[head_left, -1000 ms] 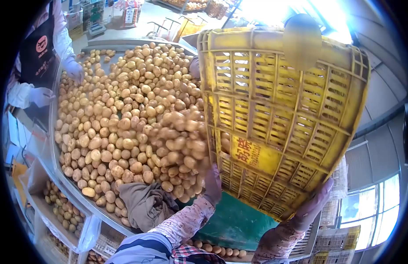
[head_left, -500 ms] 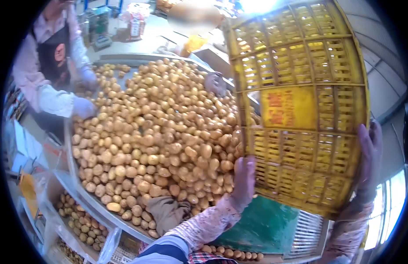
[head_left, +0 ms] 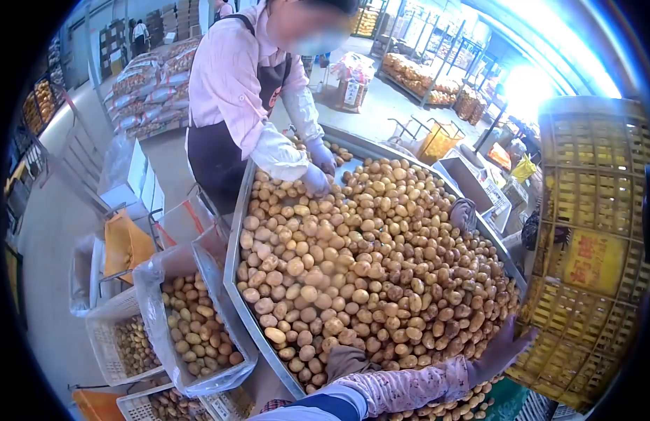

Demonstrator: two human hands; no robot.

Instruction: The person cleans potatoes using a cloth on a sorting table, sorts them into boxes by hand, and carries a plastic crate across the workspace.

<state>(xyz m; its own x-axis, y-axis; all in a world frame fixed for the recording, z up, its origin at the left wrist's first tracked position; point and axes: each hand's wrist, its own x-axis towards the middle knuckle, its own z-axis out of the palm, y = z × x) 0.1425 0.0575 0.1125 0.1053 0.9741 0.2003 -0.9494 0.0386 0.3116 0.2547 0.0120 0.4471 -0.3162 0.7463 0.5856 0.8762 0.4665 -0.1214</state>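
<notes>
The yellow crate (head_left: 595, 210) stands tilted up at the right edge of the metal table (head_left: 235, 265). Your left hand (head_left: 504, 349) has its fingers stretched out at the crate's lower edge; whether they pinch it, you cannot tell. Your right hand is out of view, its grip unknown. Potatoes (head_left: 381, 259) heap the table. Beyond its left side, a plastic-lined bin (head_left: 230, 377) and a white crate (head_left: 104, 351) hold more potatoes.

Potatoes (head_left: 381, 270) lie on the table (head_left: 258, 342), crate (head_left: 595, 263) to its right, lined bin (head_left: 219, 383) left.
</notes>
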